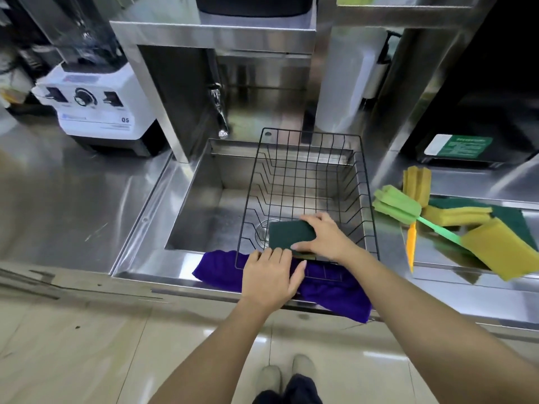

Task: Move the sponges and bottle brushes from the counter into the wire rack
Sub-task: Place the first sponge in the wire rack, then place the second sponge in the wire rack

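A black wire rack (309,176) sits over the right half of the steel sink. My right hand (323,237) grips a dark green scouring sponge (290,234) at the rack's near end, inside the wires. My left hand (272,275) rests flat on the rack's front rim and a purple cloth (335,290), fingers together, holding nothing. On the counter to the right lie a green bottle brush (399,204), an orange-handled yellow bottle brush (416,182), a yellow sponge (501,249), a yellow-and-green sponge (455,214) and a green scouring pad (509,217).
The sink basin (204,205) is open on the left, with a tap (218,112) behind it. A white blender base (99,112) stands on the left counter. A black box with a green label (458,147) sits at the back right.
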The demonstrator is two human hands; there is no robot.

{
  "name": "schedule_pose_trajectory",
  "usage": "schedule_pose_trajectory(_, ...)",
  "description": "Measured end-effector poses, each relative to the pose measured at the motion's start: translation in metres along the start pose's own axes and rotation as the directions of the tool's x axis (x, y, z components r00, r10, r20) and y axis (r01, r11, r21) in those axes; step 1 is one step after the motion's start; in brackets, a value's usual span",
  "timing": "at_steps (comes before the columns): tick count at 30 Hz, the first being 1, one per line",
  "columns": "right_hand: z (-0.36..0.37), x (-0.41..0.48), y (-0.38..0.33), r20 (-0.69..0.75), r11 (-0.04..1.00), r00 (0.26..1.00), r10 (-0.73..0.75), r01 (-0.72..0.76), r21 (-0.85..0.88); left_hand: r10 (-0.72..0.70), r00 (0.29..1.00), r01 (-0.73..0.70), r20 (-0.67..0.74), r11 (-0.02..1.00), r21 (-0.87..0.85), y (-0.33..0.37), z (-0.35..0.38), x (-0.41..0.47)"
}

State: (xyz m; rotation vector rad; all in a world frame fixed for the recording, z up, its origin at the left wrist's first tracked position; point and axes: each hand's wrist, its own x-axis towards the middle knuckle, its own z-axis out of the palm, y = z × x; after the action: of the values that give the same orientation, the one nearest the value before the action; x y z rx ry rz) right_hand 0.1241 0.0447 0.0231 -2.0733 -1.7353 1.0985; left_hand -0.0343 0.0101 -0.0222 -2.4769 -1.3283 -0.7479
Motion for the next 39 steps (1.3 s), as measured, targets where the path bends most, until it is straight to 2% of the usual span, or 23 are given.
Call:
schedule_pose_trajectory(3,-0.003,0.002,0.003,0.031,0.980,0.994,0.104,-0.108,0.168,-0.003,1.000,0.003,-0.005,1.000,0.002,-0.001,-0.001,0.001)
schedule_pose_trajectory(5,-0.003,0.002,0.005,0.109,0.961,0.987,0.116,-0.139,0.240,-0.001,1.000,0.001,-0.007,1.000,-0.009,-0.001,0.001,0.001)
schedule_pose_trajectory(9,-0.002,0.005,0.004,0.128,0.868,0.981,0.146,-0.189,0.458,0.005,1.000,-0.005,-0.003,1.000,-0.024,0.000,0.001,0.000)
schedule_pose_trajectory(11,-0.002,0.007,0.002,0.125,0.864,0.984,0.131,-0.175,0.473,0.004,1.000,-0.005,-0.007,1.000,-0.025,-0.001,0.001,0.000)
schedule_pose_trajectory(16,0.001,0.013,0.001,0.112,0.922,0.986,0.126,-0.158,0.354,0.022,1.000,-0.022,-0.009,1.000,0.000,-0.001,0.004,0.000)
schedule_pose_trajectory(19,0.003,0.013,-0.001,0.056,0.990,0.997,0.058,-0.065,0.129,0.029,0.999,-0.029,0.014,1.000,-0.002,0.001,0.002,0.002)
schedule_pose_trajectory(22,0.002,0.012,-0.002,0.027,0.995,0.999,0.022,-0.019,-0.096,0.075,0.994,-0.072,0.076,0.997,-0.035,0.017,0.004,0.010)
schedule_pose_trajectory(25,-0.008,0.004,0.000,-0.042,0.992,0.999,-0.019,0.014,-0.125,0.126,0.980,-0.113,0.152,0.990,-0.088,0.046,0.008,0.021)
schedule_pose_trajectory(27,-0.023,-0.006,0.006,-0.167,0.996,0.984,-0.063,0.053,-0.065,0.153,0.972,-0.134,0.178,0.984,-0.117,0.064,0.008,0.026)
schedule_pose_trajectory(29,-0.044,-0.018,0.018,-0.336,0.997,0.938,-0.080,0.076,-0.024,0.175,0.966,-0.151,0.190,0.979,-0.134,0.076,0.008,0.030)
schedule_pose_trajectory(31,-0.065,-0.028,0.038,-0.499,0.999,0.867,-0.018,0.030,0.017,0.193,0.959,-0.166,0.207,0.976,-0.143,0.086,0.009,0.033)
schedule_pose_trajectory(34,-0.093,-0.044,0.078,-0.713,0.992,0.690,0.126,-0.102,0.077,0.210,0.951,-0.179,0.229,0.973,-0.148,0.095,0.011,0.037)
schedule_pose_trajectory(36,-0.109,-0.056,0.107,-0.785,0.964,0.585,0.205,-0.257,0.060,0.208,0.948,-0.174,0.243,0.973,-0.152,0.097,0.012,0.039)
schedule_pose_trajectory(39,-0.122,-0.073,0.144,-0.825,0.880,0.469,0.315,-0.470,0.069,0.201,0.941,-0.164,0.273,0.975,-0.152,0.098,0.012,0.040)
